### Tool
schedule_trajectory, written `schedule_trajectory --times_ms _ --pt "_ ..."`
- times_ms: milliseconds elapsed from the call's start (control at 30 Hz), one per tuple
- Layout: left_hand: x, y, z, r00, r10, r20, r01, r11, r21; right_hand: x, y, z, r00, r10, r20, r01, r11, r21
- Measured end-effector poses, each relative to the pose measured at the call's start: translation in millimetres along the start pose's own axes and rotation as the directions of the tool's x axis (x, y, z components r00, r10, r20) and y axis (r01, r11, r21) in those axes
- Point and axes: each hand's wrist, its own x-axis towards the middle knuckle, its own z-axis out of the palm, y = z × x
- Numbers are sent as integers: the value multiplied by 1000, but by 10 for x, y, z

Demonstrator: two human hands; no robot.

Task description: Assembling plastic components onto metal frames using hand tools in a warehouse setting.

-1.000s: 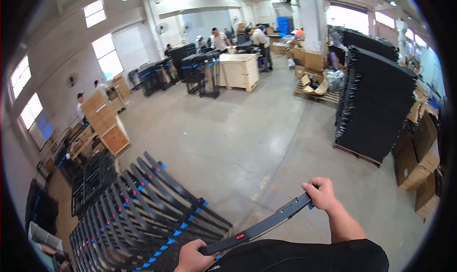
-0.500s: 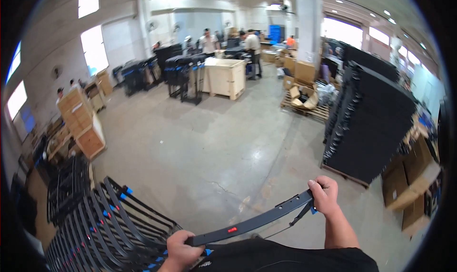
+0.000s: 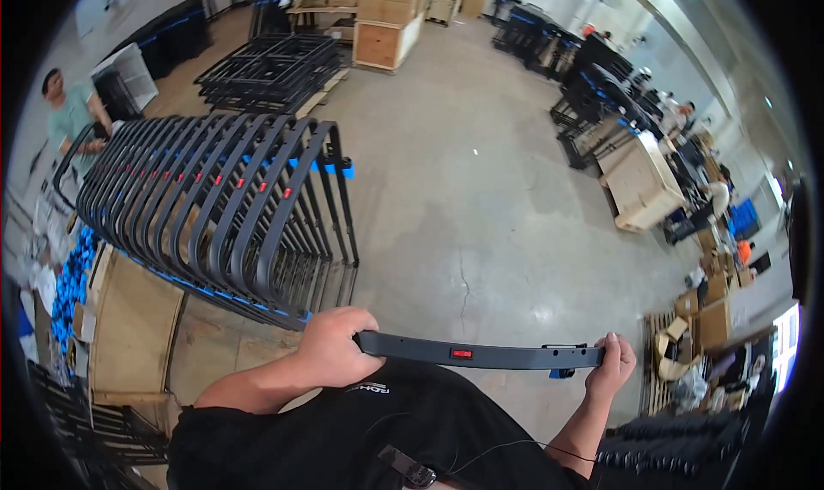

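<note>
I hold a black metal frame [image 3: 506, 356] in front of my body, its curved bar lying nearly level. My left hand [image 3: 339, 346] is closed around the bar's left end and my right hand [image 3: 614, 363] grips its right end. A small red label [image 3: 462, 353] sits mid-bar, and a blue piece [image 3: 562, 373] shows under it near my right hand. The rest of the frame is hidden below the bar. Ahead of my left hand, a row of similar black curved frames [image 3: 273, 224] stands close together, with red labels and blue parts.
A person [image 3: 73, 117] in a light green shirt stands at the row's far left end, hands at a frame. Flat black frames [image 3: 270, 69] lie stacked beyond. Wooden crates [image 3: 375, 45] [image 3: 639, 181] stand ahead and right. Concrete floor [image 3: 446, 164] stretches between; a pallet [image 3: 657, 344] with cartons lies right.
My view has swung left and downward, bringing the row of frames and the person beside it further into sight. The held bar has gone from slanted to nearly level; both hands still grip it.
</note>
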Motion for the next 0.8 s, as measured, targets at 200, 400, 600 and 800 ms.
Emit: schedule_trajectory --times_ms 200,400,600,800 --pt "50 -299 7 957 -95 -276 102 995 13 1032 102 1135 942 -112 317 96 993 66" --pt "91 -435 59 763 -401 -508 440 897 -48 1806 204 2768 769 -202 606 203 977 68" --pt "439 -415 398 417 -613 -671 750 649 -127 2255 619 4449 476 -221 851 148 974 170" --pt "1010 -553 718 47 -666 -744 841 428 -331 2356 995 5986 182 -237 954 204 959 199"
